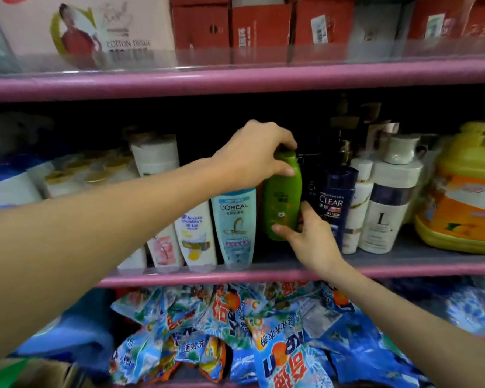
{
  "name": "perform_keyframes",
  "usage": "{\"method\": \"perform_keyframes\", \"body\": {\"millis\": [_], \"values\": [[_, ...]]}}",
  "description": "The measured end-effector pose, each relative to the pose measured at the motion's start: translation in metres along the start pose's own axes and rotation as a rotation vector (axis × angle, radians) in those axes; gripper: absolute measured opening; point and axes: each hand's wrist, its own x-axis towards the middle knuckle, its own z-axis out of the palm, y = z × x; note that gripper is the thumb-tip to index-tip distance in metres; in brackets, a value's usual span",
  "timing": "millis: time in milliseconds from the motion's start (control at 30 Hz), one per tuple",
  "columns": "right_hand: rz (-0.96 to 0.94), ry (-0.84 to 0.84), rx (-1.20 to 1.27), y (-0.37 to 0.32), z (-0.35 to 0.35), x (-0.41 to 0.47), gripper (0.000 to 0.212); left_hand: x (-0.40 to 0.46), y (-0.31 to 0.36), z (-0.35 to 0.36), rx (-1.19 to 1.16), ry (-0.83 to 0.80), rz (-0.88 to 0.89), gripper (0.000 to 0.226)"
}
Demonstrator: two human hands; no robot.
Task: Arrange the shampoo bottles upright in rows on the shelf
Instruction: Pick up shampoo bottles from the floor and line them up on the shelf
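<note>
Head view: both hands clasp the upright green bottle (283,197), left hand (252,155) atop, right hand (311,233) below.

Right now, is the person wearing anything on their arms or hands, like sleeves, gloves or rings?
No. Both forearms are bare as far as the picture shows, with no sleeves. The left hand and right hand have no gloves, and no rings, watch or bracelets are visible. The nails look short and unpainted.

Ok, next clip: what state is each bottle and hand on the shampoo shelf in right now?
Green bottle: upright, held by both hands, bottom above the shelf.
Left hand: fingers closed over the green bottle's cap.
Right hand: gripping the green bottle's lower part.
L'Oreal bottle: standing in the front row.
Clear bottle: standing.
Yellow jug: standing at far right.
</note>
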Motion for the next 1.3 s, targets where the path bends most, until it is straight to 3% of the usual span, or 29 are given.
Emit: {"method": "perform_keyframes", "body": {"millis": [300, 500, 733, 933, 1067, 1167, 1300], "values": [[0.054, -0.189, -0.099, 0.018, 0.02, 0.021, 0.043, 0.025, -0.018, 0.018, 0.205, -0.186, -0.132, 0.048], [0.097, -0.167, -0.048, 0.021, 0.024, 0.021, 0.053, 0.035, -0.019, 0.019, 0.197, -0.199, -0.168, 0.04], [0.107, -0.098, -0.075, 0.023, 0.029, 0.017, 0.049, 0.042, -0.017, 0.018, 0.239, -0.24, -0.185, 0.04], [0.11, -0.091, -0.106, 0.022, 0.028, 0.015, 0.047, 0.038, -0.014, 0.011, 0.254, -0.279, -0.245, 0.056], [0.1, -0.083, -0.158, 0.024, 0.027, 0.012, 0.047, 0.022, -0.012, -0.008, 0.363, -0.405, -0.24, 0.074], [0.116, -0.056, -0.17, 0.023, 0.026, 0.01, 0.049, 0.007, -0.017, -0.023, 0.486, -0.459, -0.155, 0.063], [0.133, -0.082, -0.148, 0.021, 0.026, 0.009, 0.048, -0.001, -0.019, -0.03, 0.46, -0.49, -0.074, 0.044]]}}
